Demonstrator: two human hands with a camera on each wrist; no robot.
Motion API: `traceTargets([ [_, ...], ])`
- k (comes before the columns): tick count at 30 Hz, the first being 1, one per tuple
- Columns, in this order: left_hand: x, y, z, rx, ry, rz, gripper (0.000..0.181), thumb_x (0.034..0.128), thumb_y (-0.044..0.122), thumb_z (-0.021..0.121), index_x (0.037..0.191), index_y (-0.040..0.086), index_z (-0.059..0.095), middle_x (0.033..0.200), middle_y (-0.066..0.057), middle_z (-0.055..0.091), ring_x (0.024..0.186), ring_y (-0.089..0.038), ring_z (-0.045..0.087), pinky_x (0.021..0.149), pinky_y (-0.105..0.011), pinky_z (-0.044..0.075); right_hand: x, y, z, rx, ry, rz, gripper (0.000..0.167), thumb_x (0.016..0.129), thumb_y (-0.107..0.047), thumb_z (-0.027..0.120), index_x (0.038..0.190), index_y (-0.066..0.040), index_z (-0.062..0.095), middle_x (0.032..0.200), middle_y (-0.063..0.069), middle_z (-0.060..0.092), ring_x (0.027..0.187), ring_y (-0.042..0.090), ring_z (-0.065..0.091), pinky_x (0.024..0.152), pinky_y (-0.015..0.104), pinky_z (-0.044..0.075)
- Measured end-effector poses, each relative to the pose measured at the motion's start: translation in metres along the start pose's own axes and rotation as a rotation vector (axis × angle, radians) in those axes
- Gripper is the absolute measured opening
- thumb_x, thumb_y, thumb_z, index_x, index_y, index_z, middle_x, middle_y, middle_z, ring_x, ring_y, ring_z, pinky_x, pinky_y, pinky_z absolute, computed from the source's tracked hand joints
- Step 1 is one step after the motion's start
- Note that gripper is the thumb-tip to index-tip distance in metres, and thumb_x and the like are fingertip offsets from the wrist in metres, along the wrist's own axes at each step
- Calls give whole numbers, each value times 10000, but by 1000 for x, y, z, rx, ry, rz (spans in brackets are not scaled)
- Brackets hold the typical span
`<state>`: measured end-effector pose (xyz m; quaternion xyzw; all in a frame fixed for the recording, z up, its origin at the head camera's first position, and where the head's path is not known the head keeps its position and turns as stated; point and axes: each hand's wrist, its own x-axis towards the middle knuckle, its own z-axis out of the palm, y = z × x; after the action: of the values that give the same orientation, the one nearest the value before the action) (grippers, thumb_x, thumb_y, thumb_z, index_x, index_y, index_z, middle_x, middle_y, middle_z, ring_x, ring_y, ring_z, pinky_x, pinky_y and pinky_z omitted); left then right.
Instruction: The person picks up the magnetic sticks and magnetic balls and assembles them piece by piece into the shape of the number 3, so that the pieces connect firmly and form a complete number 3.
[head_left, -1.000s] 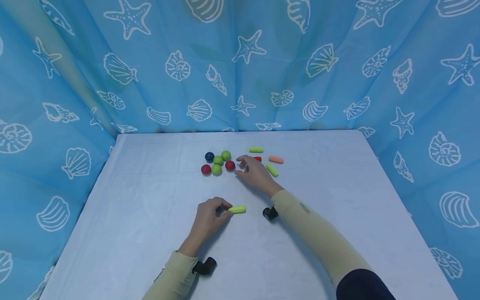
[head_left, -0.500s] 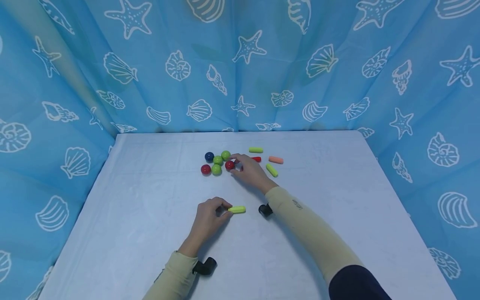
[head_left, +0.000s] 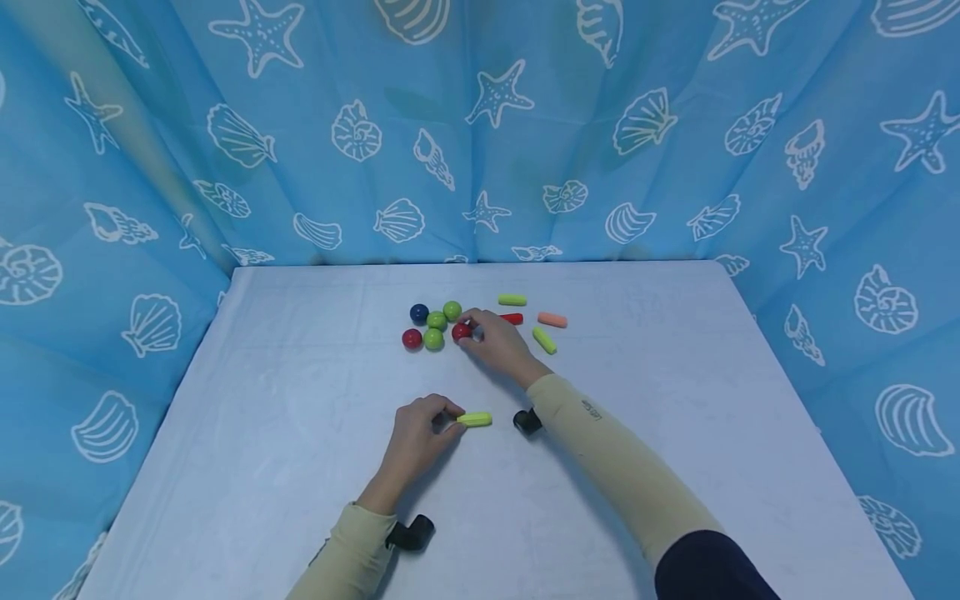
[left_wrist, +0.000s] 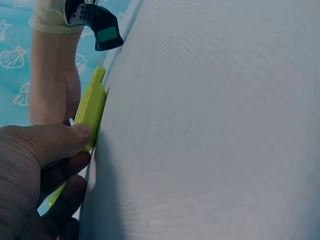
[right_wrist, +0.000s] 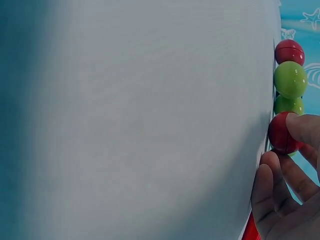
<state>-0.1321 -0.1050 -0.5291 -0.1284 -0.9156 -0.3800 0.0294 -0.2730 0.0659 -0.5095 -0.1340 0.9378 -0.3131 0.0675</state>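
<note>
My left hand (head_left: pixel 417 433) pinches one end of a yellow-green stick (head_left: pixel 476 419) lying near the middle of the table; the left wrist view shows the thumb on the ribbed stick (left_wrist: pixel 91 109). Farther back, my right hand (head_left: pixel 501 343) has thumb and fingers around a red ball (head_left: pixel 461 332), and in the right wrist view the thumb presses this ball (right_wrist: pixel 281 132). Left of that ball are several green balls (head_left: pixel 433 339), another red ball (head_left: pixel 412 339) and a dark blue ball (head_left: pixel 419 314).
Right of the balls lie a red stick (head_left: pixel 512 318), partly behind my right hand, an orange stick (head_left: pixel 552 319) and two more yellow-green sticks (head_left: pixel 512 299). Around the white table (head_left: pixel 300 417) hangs a blue curtain (head_left: pixel 300 125) with shell patterns.
My right hand has moved left to the nearer red ball and taken hold of it; the ball has shifted very slightly right since half a second ago. My left hand has stayed still.
</note>
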Motion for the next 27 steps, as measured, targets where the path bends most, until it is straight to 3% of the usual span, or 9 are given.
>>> traceTargets([
  [15,-1,2,-1,-9,-10,-6,177,867,156,818,1030,176,751,976,55,713,863,-111,602,808,-353,499,-19,7,-5,34,-23,-25,379,930,-243,762,1286,-211,638,1143,0,672,959,168,597,861,322,524],
  [27,-2,1,0,9,-12,-6,175,877,175,812,1040,177,750,984,55,715,874,-115,608,817,-359,501,-44,7,-11,60,-64,4,368,904,-226,787,1247,-208,656,1111,-10,669,937,164,591,836,302,530],
])
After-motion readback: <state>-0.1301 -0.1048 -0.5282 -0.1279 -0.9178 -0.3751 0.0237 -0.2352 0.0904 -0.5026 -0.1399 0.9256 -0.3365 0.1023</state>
